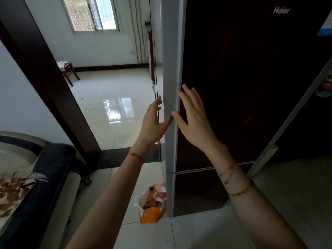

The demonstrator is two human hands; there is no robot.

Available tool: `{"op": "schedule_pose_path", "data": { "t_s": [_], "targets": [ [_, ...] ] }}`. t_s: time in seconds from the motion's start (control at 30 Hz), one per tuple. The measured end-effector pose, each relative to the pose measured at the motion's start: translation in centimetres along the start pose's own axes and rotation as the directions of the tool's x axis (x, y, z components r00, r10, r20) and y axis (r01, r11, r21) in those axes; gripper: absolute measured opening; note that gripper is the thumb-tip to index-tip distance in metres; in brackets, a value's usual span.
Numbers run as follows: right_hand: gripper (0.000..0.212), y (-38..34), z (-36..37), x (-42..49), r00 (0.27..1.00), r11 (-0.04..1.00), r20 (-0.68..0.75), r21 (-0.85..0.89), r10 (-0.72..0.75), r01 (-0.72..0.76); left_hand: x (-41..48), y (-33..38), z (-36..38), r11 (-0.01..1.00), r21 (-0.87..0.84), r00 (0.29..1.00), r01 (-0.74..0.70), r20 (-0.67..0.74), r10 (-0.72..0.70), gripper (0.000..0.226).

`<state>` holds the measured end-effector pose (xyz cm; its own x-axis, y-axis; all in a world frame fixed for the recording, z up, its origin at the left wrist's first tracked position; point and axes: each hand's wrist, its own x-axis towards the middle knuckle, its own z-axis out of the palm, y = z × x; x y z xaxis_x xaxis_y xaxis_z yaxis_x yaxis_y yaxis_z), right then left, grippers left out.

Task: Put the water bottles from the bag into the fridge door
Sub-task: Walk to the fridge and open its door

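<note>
The fridge door (242,78) is dark and glossy with a grey side edge (171,69), and it looks shut. My left hand (152,123) is open beside that grey edge, thumb touching it. My right hand (194,119) lies flat and open on the dark door front, fingers near the edge. An orange and white bag (151,205) stands on the floor at the fridge's lower left corner. Several water bottles (158,196) with red caps show inside its open top.
A dark door frame (53,78) opens on the left to a tiled room with a wooden stool (67,69). A sofa with a patterned cushion (16,191) fills the lower left. A lower fridge door (197,191) sits beneath the upper one.
</note>
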<state>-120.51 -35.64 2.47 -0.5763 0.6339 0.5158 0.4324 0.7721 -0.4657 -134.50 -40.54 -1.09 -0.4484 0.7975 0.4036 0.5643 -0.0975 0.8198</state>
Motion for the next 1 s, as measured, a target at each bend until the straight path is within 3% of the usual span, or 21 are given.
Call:
{"op": "schedule_pose_path", "data": {
  "t_s": [0.2, 0.63, 0.87, 1.0],
  "targets": [
    [0.064, 0.2, 1.4, 1.3, 1.000, 0.998, -0.028, -0.067, -0.001, -0.001, 1.4, -0.4, 0.7, 0.998, 0.001, 0.998, -0.056, 0.009, 0.056, 0.062],
    [0.069, -0.3, 0.9, 0.6, 0.997, 0.998, 0.061, 0.001, 0.057, -0.057, 2.4, -0.5, 0.2, 0.998, 0.028, 0.999, -0.051, 0.022, 0.050, 0.044],
    [0.068, -1.1, 0.0, -3.2, 0.999, 0.999, -0.037, -0.030, 0.034, -0.035, -1.6, 0.1, 0.1, 0.993, -0.026, 0.991, -0.119, 0.051, 0.120, 0.046],
    [0.067, -1.6, -0.8, -5.9, 0.995, 0.998, -0.100, -0.058, 0.019, -0.025, -4.2, 1.5, 0.1, 0.989, -0.090, 0.992, -0.120, 0.015, 0.121, 0.035]
  ]
}}
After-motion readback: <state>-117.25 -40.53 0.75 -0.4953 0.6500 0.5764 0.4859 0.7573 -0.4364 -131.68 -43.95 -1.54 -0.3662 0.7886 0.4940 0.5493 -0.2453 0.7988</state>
